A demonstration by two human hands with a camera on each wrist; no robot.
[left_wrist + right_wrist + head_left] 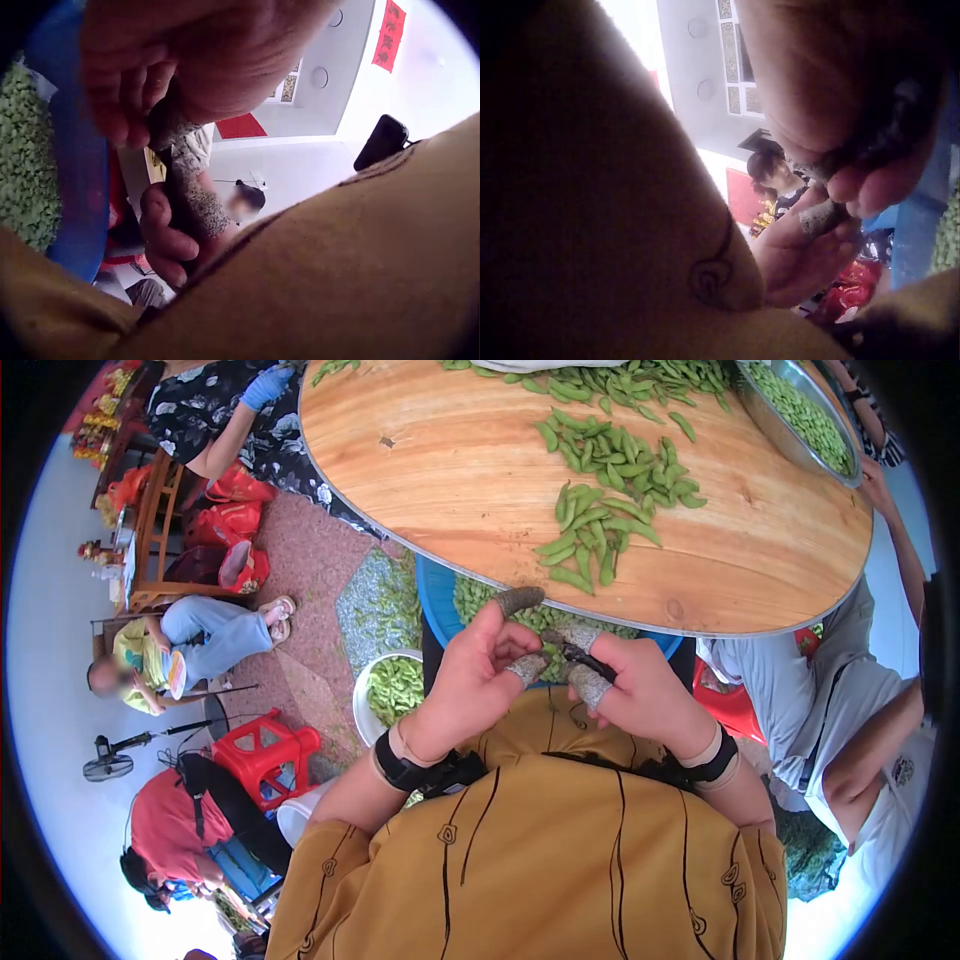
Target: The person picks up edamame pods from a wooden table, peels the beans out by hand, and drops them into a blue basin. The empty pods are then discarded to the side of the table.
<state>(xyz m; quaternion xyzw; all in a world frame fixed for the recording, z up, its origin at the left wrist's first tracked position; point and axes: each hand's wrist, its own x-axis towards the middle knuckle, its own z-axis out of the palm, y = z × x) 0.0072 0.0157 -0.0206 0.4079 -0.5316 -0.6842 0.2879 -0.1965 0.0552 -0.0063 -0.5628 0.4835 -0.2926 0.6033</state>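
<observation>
While left hand (465, 678) pinches pod (550, 663) beside right hand (648, 688), table edge (640, 628) near

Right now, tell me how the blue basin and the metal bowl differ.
The blue basin is bright blue; the metal bowl is silvery grey. The blue basin sits below the table, partly hidden by its near edge, while the metal bowl is up at its far right side. The blue basin looks wider than the metal bowl. Both hold green beans.

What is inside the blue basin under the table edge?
Shelled green beans lie inside the blue basin. The tabletop hides its far part, and the beans hide its bottom.
</observation>
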